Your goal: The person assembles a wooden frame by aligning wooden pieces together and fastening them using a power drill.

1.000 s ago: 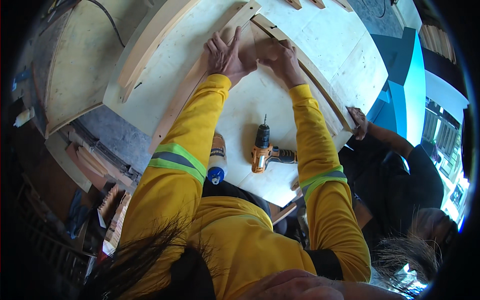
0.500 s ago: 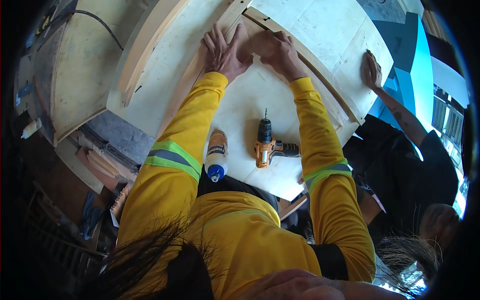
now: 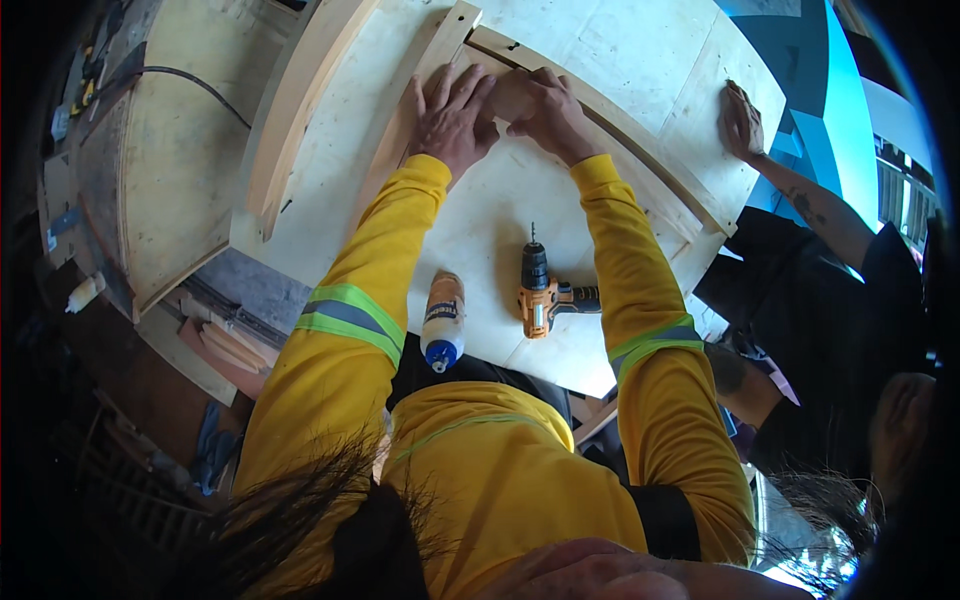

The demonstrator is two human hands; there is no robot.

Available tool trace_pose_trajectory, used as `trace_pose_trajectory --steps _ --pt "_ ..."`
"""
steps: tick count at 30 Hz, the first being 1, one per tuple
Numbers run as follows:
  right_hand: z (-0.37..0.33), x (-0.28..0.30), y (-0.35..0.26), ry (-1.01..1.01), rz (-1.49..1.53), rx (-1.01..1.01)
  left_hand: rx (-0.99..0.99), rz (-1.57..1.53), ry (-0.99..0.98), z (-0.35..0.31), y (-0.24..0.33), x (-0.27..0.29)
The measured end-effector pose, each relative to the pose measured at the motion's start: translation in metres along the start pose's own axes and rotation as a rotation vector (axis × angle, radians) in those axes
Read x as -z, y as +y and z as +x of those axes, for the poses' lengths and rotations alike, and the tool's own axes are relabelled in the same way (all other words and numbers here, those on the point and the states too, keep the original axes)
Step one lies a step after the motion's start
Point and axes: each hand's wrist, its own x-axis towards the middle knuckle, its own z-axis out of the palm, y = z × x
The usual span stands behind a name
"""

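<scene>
My left hand point(image 3: 453, 122) lies with its fingers spread on flat tan wood, beside a pale straight wooden strip point(image 3: 448, 42). Close by, my right hand point(image 3: 556, 116) has its fingers bent over a tan wooden piece point(image 3: 514, 97) that spans the gap between both hands. Just beyond my right fingers runs a long curved wooden strip point(image 3: 640, 143) with a dark hole near its far end. My right fingertips are partly hidden. Between my forearms, an orange and black cordless drill point(image 3: 537, 300) rests on its side, and left of it lies a glue bottle point(image 3: 443, 322) with a blue cap.
Pale plywood point(image 3: 490, 190) lies under everything. At right, a co-worker's hand point(image 3: 742, 122) rests on its far edge. A thick curved wooden rib point(image 3: 300, 110) stands on the left, near a dark cable point(image 3: 200, 80). A blue structure point(image 3: 835, 140) rises behind the co-worker.
The view has shifted slightly. My left hand now lies flatter, its thumb nearer the fingers, and my right hand has drawn a little closer to it. Drill and bottle stay put.
</scene>
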Motion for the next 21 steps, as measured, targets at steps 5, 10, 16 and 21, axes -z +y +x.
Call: trace_pose_trajectory --steps 5,10,16,21 --pt "-0.003 0.005 -0.004 0.05 0.009 0.036 -0.021 -0.011 0.0 0.001 0.002 0.001" --pt "0.002 0.027 0.004 0.22 0.113 0.061 -0.011 -0.026 0.001 0.004 -0.004 0.004" --pt "0.012 0.017 0.065 0.243 -0.063 0.09 -0.031 -0.019 0.005 0.004 0.0 -0.002" --pt "0.012 0.01 0.063 0.164 0.0 -0.025 -0.028 -0.016 0.003 0.004 -0.004 -0.004"
